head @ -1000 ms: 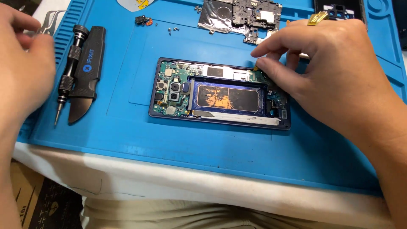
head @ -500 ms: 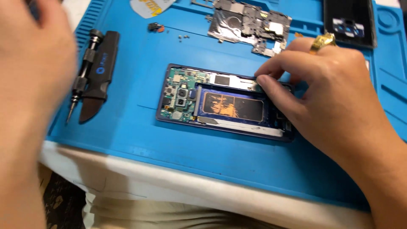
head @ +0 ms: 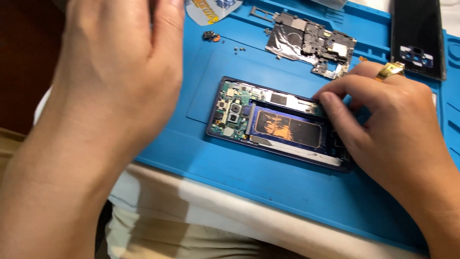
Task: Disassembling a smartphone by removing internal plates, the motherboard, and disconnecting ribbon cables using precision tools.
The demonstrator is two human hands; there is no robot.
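An opened phone (head: 282, 127) lies flat on a blue work mat (head: 230, 168), with its circuit board, camera modules and dark blue battery exposed. My right hand (head: 393, 124), with a gold ring (head: 390, 70) on one finger, covers the phone's right end. Its curled fingertips press at the upper edge beside the battery. My left hand (head: 115, 81) is raised close to the camera, back towards me, above the left part of the mat. Its fingertips run out of the top of the view, and nothing shows in it.
A removed metal shield plate (head: 311, 43) lies at the back of the mat, with a black back cover (head: 417, 36) at the far right. Tiny screws (head: 237, 48) and a small part (head: 210, 36) lie behind the phone. The mat's front edge overhangs a white table edge (head: 201, 201).
My left hand has lifted off the mat towards the camera and now hides the screwdriver and dark tool on the left. My right hand has stayed at the phone's right end. The view has shifted.
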